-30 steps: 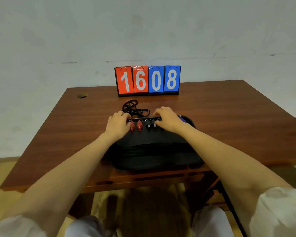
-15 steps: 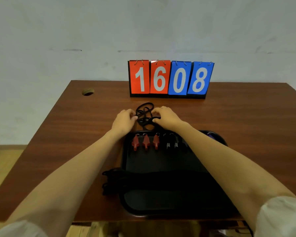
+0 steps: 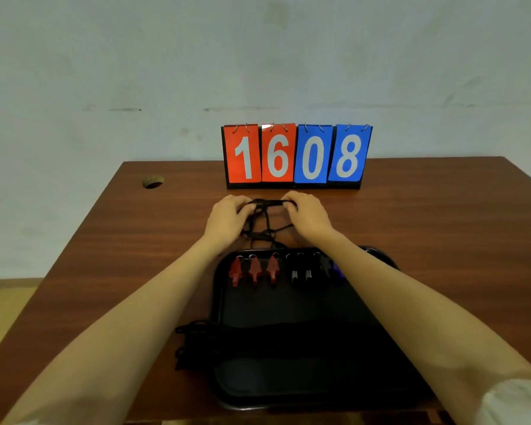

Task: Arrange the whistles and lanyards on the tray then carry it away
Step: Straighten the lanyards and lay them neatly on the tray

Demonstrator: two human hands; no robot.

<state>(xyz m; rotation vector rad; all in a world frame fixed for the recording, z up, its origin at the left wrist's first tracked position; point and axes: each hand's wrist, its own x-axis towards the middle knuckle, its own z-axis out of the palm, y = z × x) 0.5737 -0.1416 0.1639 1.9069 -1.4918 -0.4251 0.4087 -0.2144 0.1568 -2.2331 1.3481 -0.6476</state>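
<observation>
L hand [image 3: 227, 220]: palm down, fingers curled, pinches one end of a taut run of black cord; sits above table just beyond tray's far rim.
R hand [image 3: 311, 219]: fingers curled the same way, grips other end of that run; forearm crosses tray's far-right corner.
Loose lanyard [image 3: 269, 204]: black; top run pulled straight btwn both hands, rest hangs in tangled loops under them, down toward table by tray's far rim. Not on tray.
Tray [image 3: 288, 305]: black, rounded corners, on table near front edge.
Red whistles [image 3: 254, 271]: 3, side by side at tray's far left, key rings toward far rim.
Black whistles [image 3: 294, 273]: 2 seen clearly, same row, just right of reds; a 3rd ring beside them, body too dark to tell.
Blue whistle [image 3: 337, 269]: right end of row, mostly hidden by R forearm.
Lanyard bundle [image 3: 258, 335]: black cords laid left-right across tray's middle; looped ends overhang left rim.
Scoreboard [image 3: 296, 156]: upright at table's back edge, 2 red + 2 blue cards, reads 1608; just beyond hands.
Table [image 3: 426, 228]: brown wood; round cable hole [image 3: 152, 181] far left.
</observation>
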